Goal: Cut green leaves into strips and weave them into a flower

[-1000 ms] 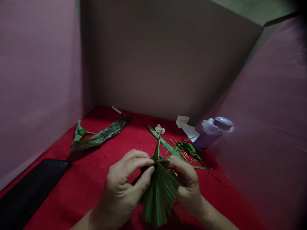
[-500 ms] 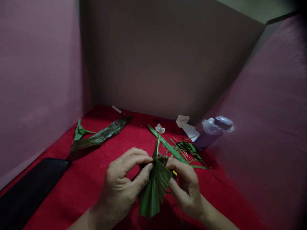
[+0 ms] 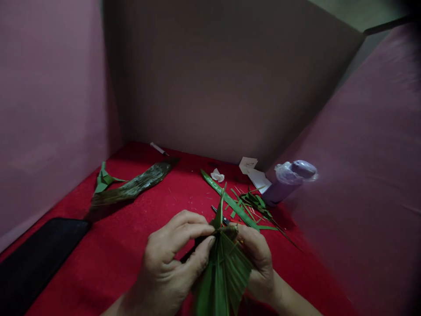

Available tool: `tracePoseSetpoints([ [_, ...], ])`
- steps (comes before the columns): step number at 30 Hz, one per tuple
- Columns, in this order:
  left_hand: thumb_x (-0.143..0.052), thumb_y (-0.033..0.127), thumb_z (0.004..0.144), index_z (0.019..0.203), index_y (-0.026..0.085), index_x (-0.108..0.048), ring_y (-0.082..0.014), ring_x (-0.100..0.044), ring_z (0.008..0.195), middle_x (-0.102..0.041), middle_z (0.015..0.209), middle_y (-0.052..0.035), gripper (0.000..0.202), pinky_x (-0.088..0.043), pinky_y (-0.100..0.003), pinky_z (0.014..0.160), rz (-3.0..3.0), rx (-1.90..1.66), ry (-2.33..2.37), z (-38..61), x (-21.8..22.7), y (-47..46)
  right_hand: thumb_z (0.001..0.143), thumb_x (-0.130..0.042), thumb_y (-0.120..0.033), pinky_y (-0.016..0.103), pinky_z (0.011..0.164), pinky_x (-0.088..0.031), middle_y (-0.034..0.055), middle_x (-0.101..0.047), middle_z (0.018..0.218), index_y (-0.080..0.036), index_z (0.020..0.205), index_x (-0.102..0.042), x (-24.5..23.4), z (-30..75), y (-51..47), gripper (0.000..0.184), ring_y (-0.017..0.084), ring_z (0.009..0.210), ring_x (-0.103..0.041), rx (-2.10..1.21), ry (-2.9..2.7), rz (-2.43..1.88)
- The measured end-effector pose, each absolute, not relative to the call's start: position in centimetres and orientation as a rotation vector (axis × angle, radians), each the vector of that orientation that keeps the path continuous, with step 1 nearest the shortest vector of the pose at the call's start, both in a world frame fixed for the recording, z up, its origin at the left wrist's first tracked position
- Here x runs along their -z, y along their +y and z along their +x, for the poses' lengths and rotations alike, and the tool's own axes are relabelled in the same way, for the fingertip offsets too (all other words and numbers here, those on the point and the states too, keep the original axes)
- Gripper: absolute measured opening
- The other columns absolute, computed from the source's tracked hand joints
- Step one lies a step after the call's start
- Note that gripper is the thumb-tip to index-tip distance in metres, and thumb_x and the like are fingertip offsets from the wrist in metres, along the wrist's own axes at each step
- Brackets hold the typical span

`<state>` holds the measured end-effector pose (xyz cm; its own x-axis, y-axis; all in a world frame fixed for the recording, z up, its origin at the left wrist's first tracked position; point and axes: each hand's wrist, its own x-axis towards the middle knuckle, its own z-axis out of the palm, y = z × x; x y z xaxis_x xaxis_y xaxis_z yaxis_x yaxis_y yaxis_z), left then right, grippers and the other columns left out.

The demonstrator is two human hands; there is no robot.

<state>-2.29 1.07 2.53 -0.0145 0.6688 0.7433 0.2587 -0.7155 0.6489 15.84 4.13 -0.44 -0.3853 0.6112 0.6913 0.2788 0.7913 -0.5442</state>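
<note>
A pleated green leaf (image 3: pixel 223 272), fanned out towards me, is held up between my two hands. My left hand (image 3: pixel 177 259) pinches its gathered neck between thumb and forefinger. From the right, my right hand (image 3: pixel 258 259) grips the leaf near a short rolled end (image 3: pixel 232 229); its thumb is hidden behind the fan. A narrow folded leaf tip (image 3: pixel 221 208) sticks up above the pinch. Behind the hands lies a dark-tipped tool (image 3: pixel 224 219) with a red-orange part, mostly covered, so its kind is unclear.
On the red cloth (image 3: pixel 131 245) lie a long dark leaf (image 3: pixel 138 182), a folded green leaf piece (image 3: pixel 104 179), a syringe (image 3: pixel 158 148) and leaf scraps (image 3: pixel 251 204). A purple bottle (image 3: pixel 279 186) leans at right; a black flat case (image 3: pixel 42 259) lies at left.
The fanned leaf has come lower and slightly right, its pleats spreading wider over my right hand. The dark-tipped tool behind now shows more.
</note>
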Motion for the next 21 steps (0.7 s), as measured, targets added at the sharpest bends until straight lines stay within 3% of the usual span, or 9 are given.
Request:
tracePoseSetpoints([
  [8, -0.062, -0.001, 0.072, 0.087, 0.015, -0.065, -0.0106, -0.063, 0.074, -0.064, 0.078, -0.0026, 0.022, -0.052, -0.017, 0.067, 1.954, -1.705, 0.982, -2.0, -2.2, 1.5, 0.084, -0.053, -0.028, 0.025, 0.053, -0.045, 0.0010, -0.055, 0.060, -0.020, 0.076, -0.059, 1.5, 16.1, 4.6, 0.013, 0.014, 0.053, -0.053, -0.575, -1.971, -0.723],
  [16, -0.062, -0.002, 0.072, 0.087, 0.013, -0.066, -0.0097, -0.062, 0.072, -0.065, 0.078, -0.0031, 0.021, -0.052, -0.016, 0.065, 1.972, -1.684, 1.017, -2.0, -2.0, 1.7, 0.083, -0.052, -0.018, 0.023, 0.056, -0.047, 0.0002, -0.058, 0.064, -0.021, 0.085, -0.058, 2.3, 16.0, 4.1, 0.007, 0.013, 0.056, -0.055, -0.642, -1.901, -0.756],
  [21, -0.062, -0.002, 0.072, 0.087, 0.012, -0.067, -0.0111, -0.062, 0.072, -0.065, 0.078, -0.0045, 0.021, -0.052, -0.017, 0.064, 2.005, -1.660, 1.032, -2.1, -2.0, 1.9, 0.086, -0.045, -0.021, 0.025, 0.051, -0.044, -0.0007, -0.053, 0.058, -0.022, 0.081, -0.053, 1.6, 15.4, 3.9, 0.010, 0.013, 0.050, -0.051, -0.447, -1.959, -0.772],
])
